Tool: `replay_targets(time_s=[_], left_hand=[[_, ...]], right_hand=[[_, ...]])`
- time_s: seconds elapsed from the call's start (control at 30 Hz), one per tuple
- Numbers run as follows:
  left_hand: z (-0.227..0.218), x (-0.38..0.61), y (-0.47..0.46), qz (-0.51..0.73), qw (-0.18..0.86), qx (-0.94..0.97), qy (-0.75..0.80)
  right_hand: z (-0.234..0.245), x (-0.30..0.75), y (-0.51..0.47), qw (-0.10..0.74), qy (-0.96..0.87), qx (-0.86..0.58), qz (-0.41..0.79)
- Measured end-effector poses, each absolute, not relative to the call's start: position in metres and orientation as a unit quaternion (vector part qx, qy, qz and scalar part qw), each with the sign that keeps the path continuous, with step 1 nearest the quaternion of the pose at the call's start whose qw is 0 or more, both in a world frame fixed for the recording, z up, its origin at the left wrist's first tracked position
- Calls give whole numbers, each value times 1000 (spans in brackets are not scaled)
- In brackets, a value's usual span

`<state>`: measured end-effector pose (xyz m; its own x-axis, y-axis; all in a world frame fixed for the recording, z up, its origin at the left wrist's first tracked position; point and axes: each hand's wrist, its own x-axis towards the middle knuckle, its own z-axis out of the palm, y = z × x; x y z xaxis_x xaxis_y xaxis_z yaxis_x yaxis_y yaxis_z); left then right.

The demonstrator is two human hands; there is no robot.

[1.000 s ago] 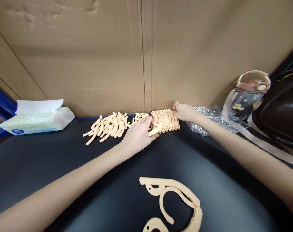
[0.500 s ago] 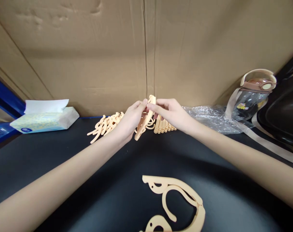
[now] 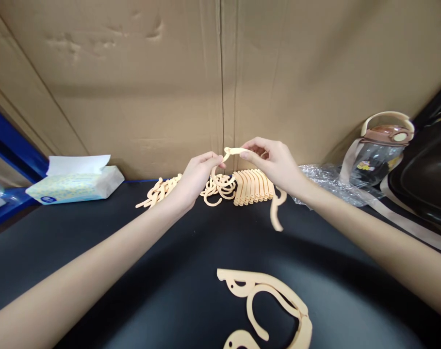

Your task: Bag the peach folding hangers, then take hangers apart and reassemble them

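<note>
Both my hands hold one cream plastic hook piece (image 3: 232, 151) in the air above the black table (image 3: 96, 271). My left hand (image 3: 195, 177) pinches its left end, my right hand (image 3: 273, 162) grips its right part, and a curved end (image 3: 275, 213) hangs below my right hand. Behind the hands, against the cardboard, lies a row of the same cream pieces: a neat stack (image 3: 253, 186) on the right and a looser heap (image 3: 158, 191) on the left. A larger unfolded cream hanger (image 3: 267, 303) lies near me on the table.
A cardboard wall (image 3: 151, 87) closes the back. A tissue pack (image 3: 74, 184) sits at the left by a blue rail (image 3: 12, 150). At the right are crumpled clear plastic (image 3: 325, 182), a water bottle with a strap (image 3: 378, 150) and a dark bag (image 3: 424, 174).
My left hand picked one cream piece off the row and lifted it. My right hand left the stack and joined it, and the piece now spreads open between both hands.
</note>
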<state>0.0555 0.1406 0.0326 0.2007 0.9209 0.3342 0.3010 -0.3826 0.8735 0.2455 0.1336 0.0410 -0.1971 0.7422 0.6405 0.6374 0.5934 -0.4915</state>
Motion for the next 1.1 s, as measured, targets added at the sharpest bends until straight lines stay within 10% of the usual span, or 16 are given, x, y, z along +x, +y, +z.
replay_targets(time_s=[0.17,0.27,0.8,1.1], left_hand=[[36,59,131,381,292,780,402],[34,62,125,361,257,799,407],[5,24,173,320,170,723,588],[45,35,161,300,631,587,409]], right_hand=[[40,246,130,268,-812,-489,-171],[35,245,132,219,-826,-507,-114],[52,259,152,536,-583,-500,350],[48,263,156,613,-579,-451,293]])
